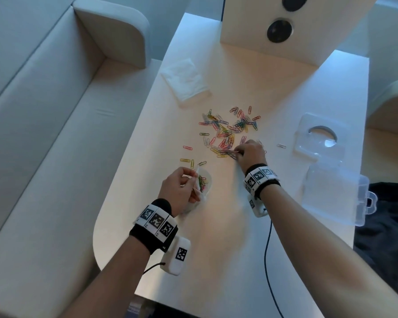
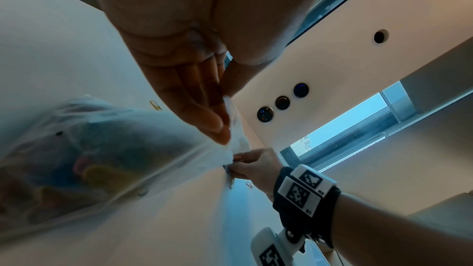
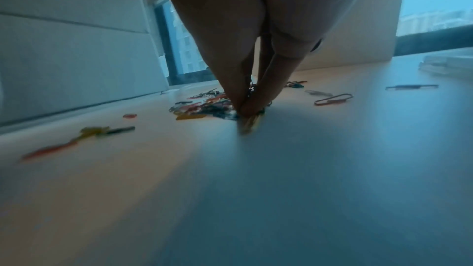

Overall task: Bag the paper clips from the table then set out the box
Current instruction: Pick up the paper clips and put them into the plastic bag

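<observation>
Coloured paper clips (image 1: 228, 131) lie scattered over the middle of the white table (image 1: 216, 249). My right hand (image 1: 248, 152) is down at the near edge of the pile, thumb and fingers pinching a small bunch of clips (image 3: 249, 120) against the tabletop. My left hand (image 1: 182, 187) pinches the mouth of a small clear plastic bag (image 1: 202, 182) that holds several clips; the bag (image 2: 102, 149) hangs below the left fingers (image 2: 202, 112). A clear plastic box (image 1: 333, 193) with a latch lies at the right table edge.
A clear blister tray (image 1: 317, 136) lies beyond the box. A stack of empty clear bags (image 1: 186, 81) sits at the far left of the table. A white panel with round sockets (image 1: 278, 31) stands at the back. A sofa (image 1: 44, 134) runs along the left.
</observation>
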`<state>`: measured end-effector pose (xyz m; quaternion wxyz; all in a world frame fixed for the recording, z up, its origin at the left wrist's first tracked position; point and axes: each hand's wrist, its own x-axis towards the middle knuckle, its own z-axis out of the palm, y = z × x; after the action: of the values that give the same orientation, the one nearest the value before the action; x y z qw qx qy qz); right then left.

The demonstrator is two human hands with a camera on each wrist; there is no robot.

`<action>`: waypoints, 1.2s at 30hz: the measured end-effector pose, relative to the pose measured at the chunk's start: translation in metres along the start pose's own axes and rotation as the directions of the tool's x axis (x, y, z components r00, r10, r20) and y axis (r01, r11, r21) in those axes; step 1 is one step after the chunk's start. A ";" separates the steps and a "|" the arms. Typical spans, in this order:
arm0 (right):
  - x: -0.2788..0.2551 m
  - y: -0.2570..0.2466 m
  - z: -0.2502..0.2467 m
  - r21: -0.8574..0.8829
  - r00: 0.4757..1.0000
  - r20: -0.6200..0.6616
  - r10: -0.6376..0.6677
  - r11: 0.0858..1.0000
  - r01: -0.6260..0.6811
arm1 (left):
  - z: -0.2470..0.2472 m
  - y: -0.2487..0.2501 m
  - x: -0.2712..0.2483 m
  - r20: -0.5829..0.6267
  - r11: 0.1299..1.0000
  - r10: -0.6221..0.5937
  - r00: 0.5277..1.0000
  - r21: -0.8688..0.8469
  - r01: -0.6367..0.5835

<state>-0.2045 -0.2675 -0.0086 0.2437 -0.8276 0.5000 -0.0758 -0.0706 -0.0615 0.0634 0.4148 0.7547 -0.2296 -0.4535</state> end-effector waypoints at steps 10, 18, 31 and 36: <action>-0.044 0.002 -0.035 0.840 0.823 0.538 0.180 -0.031 -0.542 | 0.020 0.002 0.011 0.019 1.000 0.006 1.000 -0.011 -0.006; -0.059 -0.050 -0.042 0.479 0.909 0.403 -0.108 0.871 -0.108 | 0.033 0.011 0.022 0.067 0.999 0.013 0.998 -0.045 -0.010; 0.089 0.002 -0.041 0.000 0.995 0.078 0.068 0.998 -0.068 | 0.013 0.001 0.045 0.039 0.996 0.054 0.998 -0.073 -0.051; 0.129 0.013 -0.015 -0.126 0.968 0.170 0.185 0.978 -0.165 | 0.014 0.002 0.049 0.065 0.997 0.045 0.997 -0.061 -0.041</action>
<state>-0.1574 -0.3884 -0.0171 0.2477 -0.7959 0.5503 0.0493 -0.0590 -0.1040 0.0371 0.4391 0.7215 -0.2456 -0.4758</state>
